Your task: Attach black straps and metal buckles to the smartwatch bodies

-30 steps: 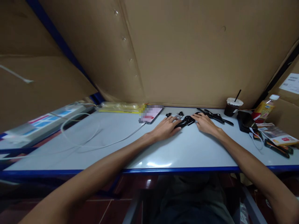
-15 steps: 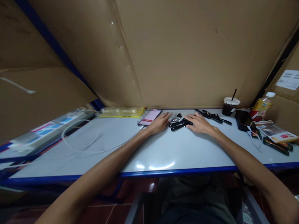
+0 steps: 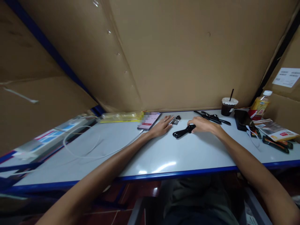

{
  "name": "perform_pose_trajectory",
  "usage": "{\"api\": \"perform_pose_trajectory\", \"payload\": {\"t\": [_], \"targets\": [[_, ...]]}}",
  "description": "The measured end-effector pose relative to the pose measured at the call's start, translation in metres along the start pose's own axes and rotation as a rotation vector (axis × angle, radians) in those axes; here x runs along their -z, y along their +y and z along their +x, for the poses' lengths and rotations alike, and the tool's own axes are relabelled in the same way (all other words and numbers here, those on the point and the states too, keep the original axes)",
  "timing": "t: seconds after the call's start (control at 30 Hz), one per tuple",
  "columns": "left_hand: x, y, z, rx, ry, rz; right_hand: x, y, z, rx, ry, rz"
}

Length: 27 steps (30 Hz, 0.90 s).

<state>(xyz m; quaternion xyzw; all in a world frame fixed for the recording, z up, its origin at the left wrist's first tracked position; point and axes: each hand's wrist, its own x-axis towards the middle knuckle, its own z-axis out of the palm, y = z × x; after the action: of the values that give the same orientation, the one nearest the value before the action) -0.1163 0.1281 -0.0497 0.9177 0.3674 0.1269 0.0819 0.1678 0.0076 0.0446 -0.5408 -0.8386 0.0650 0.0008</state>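
My right hand [image 3: 202, 125] pinches the end of a bunch of glossy black handle-shaped pieces [image 3: 181, 133] with rounded ends; their exact kind is unclear. The pieces lie together at a slant, pointing left over the white tabletop [image 3: 152, 156]. My left hand [image 3: 162, 126] rests flat on the table, fingers stretched out and holding nothing. By its fingertips is a small pile of metal and black parts [image 3: 176, 120], too small to make out. A phone [image 3: 149, 121] with a lit screen lies just left of that hand, a white cable [image 3: 126, 144] plugged into it.
Long black pieces [image 3: 212, 117] lie behind my right hand. Further right stand a lidded cup with a straw [image 3: 229, 107] and a bottle [image 3: 260, 105], beside a black device [image 3: 243, 119] and a packet [image 3: 276, 129]. A cardboard wall [image 3: 168, 62] closes off the back.
The black pieces, spread under my right hand before, are now gathered into one bunch in its fingers and turned slightly nearer me. My left hand stays flat, slightly apart from them.
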Motion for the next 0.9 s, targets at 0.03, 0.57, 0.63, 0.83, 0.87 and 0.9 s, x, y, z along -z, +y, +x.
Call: {"api": "perform_pose_trajectory", "payload": {"t": [0.03, 0.57, 0.63, 0.83, 0.87, 0.9], "targets": [[0.000, 0.001, 0.003, -0.004, -0.006, 0.004, 0.004, 0.001, -0.003, -0.034, -0.037, -0.009], [0.000, 0.058, 0.000, -0.217, -0.144, 0.019, 0.000, 0.006, -0.014, -0.435, -0.003, -0.138], [0.001, 0.080, -0.018, -0.313, -0.148, 0.009, -0.008, 0.006, -0.007, -0.384, 0.031, -0.173], [0.006, 0.130, -0.036, -0.487, -0.232, -0.041, -0.024, 0.004, 0.007, -0.063, 0.151, -0.143], [0.008, 0.133, -0.036, -0.485, -0.243, -0.044, -0.026, 0.003, 0.008, -0.022, 0.160, -0.130], [0.009, 0.134, -0.035, -0.481, -0.252, -0.044, -0.028, 0.003, 0.010, 0.011, 0.168, -0.117]]}}
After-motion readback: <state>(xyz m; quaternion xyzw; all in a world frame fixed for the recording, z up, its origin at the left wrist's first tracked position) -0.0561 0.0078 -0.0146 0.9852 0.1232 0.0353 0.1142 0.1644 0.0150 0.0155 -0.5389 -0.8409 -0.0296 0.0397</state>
